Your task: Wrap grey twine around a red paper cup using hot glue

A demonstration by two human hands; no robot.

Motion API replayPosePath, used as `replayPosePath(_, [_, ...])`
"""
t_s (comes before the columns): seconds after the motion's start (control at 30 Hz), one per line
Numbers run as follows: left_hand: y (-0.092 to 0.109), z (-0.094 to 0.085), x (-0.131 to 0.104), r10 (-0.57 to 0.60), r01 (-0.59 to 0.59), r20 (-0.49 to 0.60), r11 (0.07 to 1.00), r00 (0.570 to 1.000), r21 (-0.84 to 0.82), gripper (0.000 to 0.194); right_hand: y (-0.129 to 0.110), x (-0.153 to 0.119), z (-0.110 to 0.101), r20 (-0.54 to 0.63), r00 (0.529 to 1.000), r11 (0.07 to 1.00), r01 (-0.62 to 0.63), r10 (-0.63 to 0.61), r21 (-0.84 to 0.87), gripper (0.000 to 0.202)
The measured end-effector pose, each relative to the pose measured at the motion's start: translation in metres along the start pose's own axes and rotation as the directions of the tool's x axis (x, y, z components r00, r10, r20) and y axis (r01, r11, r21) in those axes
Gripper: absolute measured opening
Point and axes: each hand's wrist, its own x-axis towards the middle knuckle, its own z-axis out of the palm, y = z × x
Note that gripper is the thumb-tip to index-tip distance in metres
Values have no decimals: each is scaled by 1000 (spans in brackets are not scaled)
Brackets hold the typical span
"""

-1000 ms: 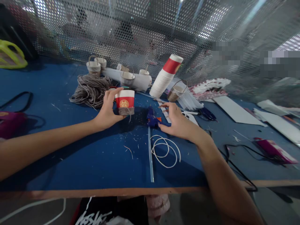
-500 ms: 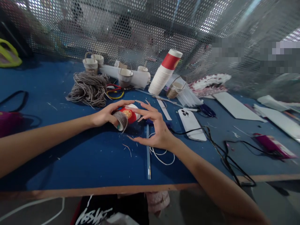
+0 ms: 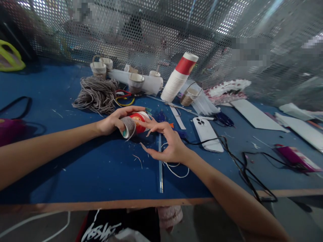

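Observation:
My left hand (image 3: 114, 121) grips a red and white paper cup (image 3: 141, 118) lying on its side, its lower end wound with grey cord (image 3: 129, 127). A loose tail of that cord hangs down from the wound end. My right hand (image 3: 168, 143) is at the cup's other end, fingers spread and fingertips close to the red band; whether they touch it is hard to tell. Beneath the right hand a clear glue stick (image 3: 160, 174) extends from a blue glue gun (image 3: 161, 116), mostly covered by the hand. A bundle of grey cord (image 3: 96, 95) lies beyond my left hand.
Behind stand a leaning stack of paper cups (image 3: 176, 80) and several small cord-wrapped cups (image 3: 136, 82). Yellow-and-red-handled scissors (image 3: 125, 101) lie near the cord. On the right are a white phone (image 3: 208, 134), a black cable (image 3: 236, 164) and white boards (image 3: 257, 114). A perforated metal screen (image 3: 151, 40) rises behind.
The cup has turned slightly in my left hand, and the cord tail has shifted. My right fingers have lowered and drawn closer together, uncovering more of the blue glue gun.

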Motion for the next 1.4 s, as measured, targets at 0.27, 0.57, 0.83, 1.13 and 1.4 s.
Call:
replayPosePath(0.27, [-1,-3,3,-9,7,-26,996,1000,-87,81,-5,1,-1,-18,1000,1000,12,-12,-1,36])
replayPosePath(0.57, [-1,-2,4,23,-25,-21,991,1000,-134,79,-3,1,-2,-62,997,997,58,-55,48,41])
replayPosePath(0.83, [0,-1,3,17,-23,-38,988,999,-155,78,-6,4,-2,-4,996,995,86,-87,-44,35])
replayPosePath(1.13, [0,0,4,17,-25,-40,982,999,-185,75,-3,-1,0,-163,979,985,100,-123,-143,43])
replayPosePath(1.4, [1,-2,3,11,-16,-34,985,999,-171,79,-7,3,-2,38,995,974,103,-97,-203,30])
